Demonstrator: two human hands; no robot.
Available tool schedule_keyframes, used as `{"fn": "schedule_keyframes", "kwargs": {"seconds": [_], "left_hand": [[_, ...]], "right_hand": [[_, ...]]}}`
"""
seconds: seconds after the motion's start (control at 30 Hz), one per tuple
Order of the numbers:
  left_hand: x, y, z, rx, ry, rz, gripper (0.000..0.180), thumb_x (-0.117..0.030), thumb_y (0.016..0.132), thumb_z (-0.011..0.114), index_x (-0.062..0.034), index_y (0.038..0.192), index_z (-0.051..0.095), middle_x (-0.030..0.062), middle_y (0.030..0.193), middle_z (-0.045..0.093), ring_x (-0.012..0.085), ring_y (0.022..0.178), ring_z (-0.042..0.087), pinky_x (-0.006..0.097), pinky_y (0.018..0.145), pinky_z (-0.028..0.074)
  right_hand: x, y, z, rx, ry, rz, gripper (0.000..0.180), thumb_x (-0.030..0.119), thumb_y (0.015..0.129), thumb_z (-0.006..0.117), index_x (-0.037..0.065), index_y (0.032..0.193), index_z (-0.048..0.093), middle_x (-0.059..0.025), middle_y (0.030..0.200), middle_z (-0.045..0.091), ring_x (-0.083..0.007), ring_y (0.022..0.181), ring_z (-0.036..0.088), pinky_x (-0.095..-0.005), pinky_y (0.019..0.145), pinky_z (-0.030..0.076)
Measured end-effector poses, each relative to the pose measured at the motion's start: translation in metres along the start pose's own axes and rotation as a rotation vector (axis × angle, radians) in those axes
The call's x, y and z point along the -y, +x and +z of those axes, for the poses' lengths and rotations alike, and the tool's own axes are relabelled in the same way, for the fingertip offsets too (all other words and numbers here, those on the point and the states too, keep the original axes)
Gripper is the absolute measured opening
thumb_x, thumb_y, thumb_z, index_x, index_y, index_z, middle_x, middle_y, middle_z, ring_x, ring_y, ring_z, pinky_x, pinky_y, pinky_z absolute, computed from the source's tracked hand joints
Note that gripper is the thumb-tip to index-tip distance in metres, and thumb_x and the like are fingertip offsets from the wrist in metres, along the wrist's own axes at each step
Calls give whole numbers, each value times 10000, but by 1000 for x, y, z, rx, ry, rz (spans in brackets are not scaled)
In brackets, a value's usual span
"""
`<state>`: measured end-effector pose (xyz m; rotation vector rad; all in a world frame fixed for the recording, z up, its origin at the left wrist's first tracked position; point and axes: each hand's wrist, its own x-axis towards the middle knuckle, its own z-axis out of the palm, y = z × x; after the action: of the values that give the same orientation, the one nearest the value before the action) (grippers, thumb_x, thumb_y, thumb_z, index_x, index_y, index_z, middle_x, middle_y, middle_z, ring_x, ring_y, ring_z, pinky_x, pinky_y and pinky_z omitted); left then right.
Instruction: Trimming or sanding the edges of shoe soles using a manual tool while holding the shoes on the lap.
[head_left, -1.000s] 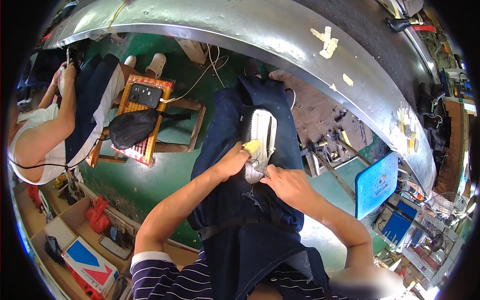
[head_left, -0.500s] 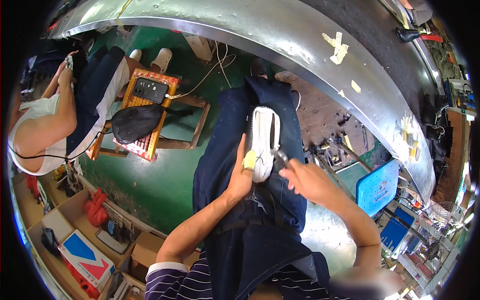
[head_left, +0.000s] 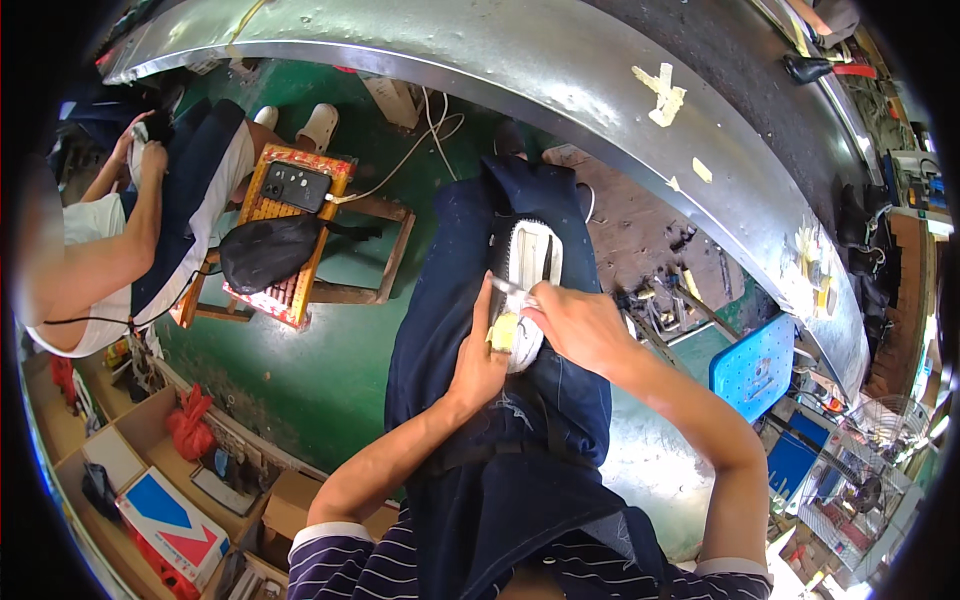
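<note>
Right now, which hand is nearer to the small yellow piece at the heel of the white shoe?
Left. The left hand is touching the yellow piece against the white shoe; the right hand is just beside it, holding a thin tool.

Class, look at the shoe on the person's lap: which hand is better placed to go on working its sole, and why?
Probably the right hand: it holds a thin tool against the white shoe, while the left hand steadies it.

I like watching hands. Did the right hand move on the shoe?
Yes. The right hand slid up the white shoe, from near its heel toward its middle.
</note>
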<state>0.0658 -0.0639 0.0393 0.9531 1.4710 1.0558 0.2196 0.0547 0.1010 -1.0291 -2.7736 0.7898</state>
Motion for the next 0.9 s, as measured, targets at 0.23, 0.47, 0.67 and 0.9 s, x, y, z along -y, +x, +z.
{"fn": "schedule_keyframes", "kwargs": {"seconds": [0.23,0.47,0.67,0.9], "left_hand": [[-24,42,-40,-80,151,-117,703,124,808,457,-70,1483,490,245,1407,545,406,1276,562,418,1092,434],[-1,59,-13,-133,165,130,818,192,754,404,-114,1507,490,204,1496,432,323,1460,363,364,1193,320],[1,78,-18,26,-842,-315,719,154,913,335,-102,1583,383,101,1599,404,201,1436,424,310,1204,302],[10,86,-25,-7,-234,29,848,186,715,364,-22,1536,396,163,1521,464,259,1422,436,334,1196,318]], "right_hand": [[-11,11,-37,293,195,256,336,317,1054,529,-11,983,522,-195,693,674,-414,691,686,-505,621,523],[-21,34,-30,312,-93,105,321,267,1049,536,-48,992,514,-233,767,686,-416,755,698,-490,660,540],[3,27,10,150,67,387,324,287,1047,535,-27,967,530,-238,669,665,-426,661,690,-523,584,536],[-9,26,-12,296,870,673,344,293,1051,525,-51,1051,518,-240,746,679,-420,694,690,-505,608,547]]}}
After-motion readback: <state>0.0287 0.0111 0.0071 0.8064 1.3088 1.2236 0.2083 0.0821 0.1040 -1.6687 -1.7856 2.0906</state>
